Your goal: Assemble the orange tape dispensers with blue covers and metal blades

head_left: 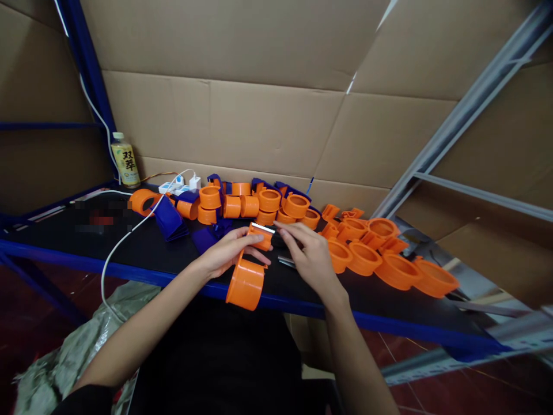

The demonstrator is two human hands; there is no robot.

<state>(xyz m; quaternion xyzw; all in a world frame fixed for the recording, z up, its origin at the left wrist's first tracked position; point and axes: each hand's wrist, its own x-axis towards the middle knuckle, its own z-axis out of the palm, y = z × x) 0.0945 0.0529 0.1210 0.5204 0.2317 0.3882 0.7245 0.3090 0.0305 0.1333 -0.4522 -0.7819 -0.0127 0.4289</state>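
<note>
Hands meet over the front edge of the black worktop (142, 253), both forearms bare and reaching up from the bottom of the view. The left hand (228, 253) is closed around an orange ring (245, 283), thumb across its upright tab (262, 237) and the ring's open mouth tipped down toward the person, hanging past the blue front rail (173, 278). The right hand (309, 256) comes in palm down, its fingers stretched to the end of a white strip (263, 228) along the top of the tab; whether it pinches the strip or only touches it cannot be told. A small metal piece (286, 262) lies on the worktop just under the right hand. Beyond the hands a heap of orange rings (268, 202) is mixed with dark blue parts (168, 219), and more rings in a row (389, 265) run off to the right. A white cable (116, 248) curls over the front edge from a white power strip (179, 185). At the back left corner stands a bottle (125, 161) whose yellow label reads 双萃. Cardboard sheets (259, 115) line the wall behind.
</note>
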